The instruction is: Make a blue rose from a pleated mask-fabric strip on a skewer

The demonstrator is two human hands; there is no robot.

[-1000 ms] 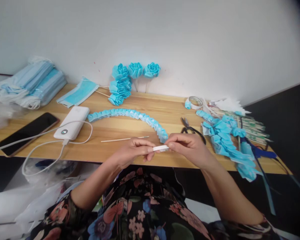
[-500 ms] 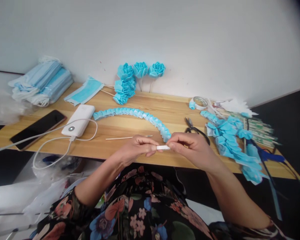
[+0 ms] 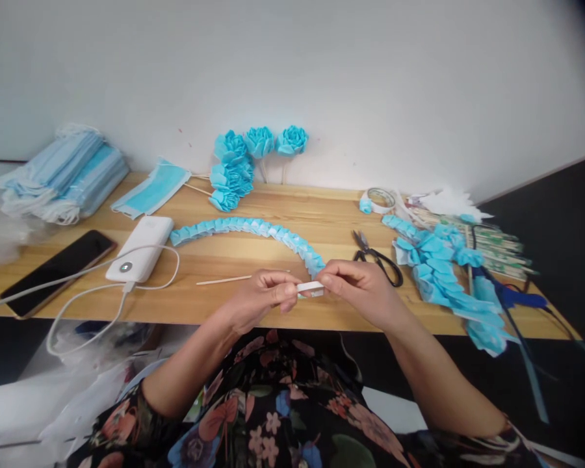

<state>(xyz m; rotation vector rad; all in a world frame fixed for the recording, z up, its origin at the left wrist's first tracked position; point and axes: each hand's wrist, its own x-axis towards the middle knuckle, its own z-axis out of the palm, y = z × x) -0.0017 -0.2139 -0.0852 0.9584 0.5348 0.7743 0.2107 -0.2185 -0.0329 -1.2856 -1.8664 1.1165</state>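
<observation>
White strip [image 3: 311, 286] spans both hands [image 3: 358, 292], which pinch opposite ends

I'm at a craft workspace: blue flowers [image 3: 233, 172] sit along the wooden table's [image 3: 312, 201] back edge, face masks [image 3: 71, 172] at its back left corner, scissors [image 3: 368, 251] towards its right end.

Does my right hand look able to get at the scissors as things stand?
Probably yes: the scissors lie just beyond your right hand, with nothing seen lying on them. It holds the white strip, though, so would likely need to let go first.
</observation>
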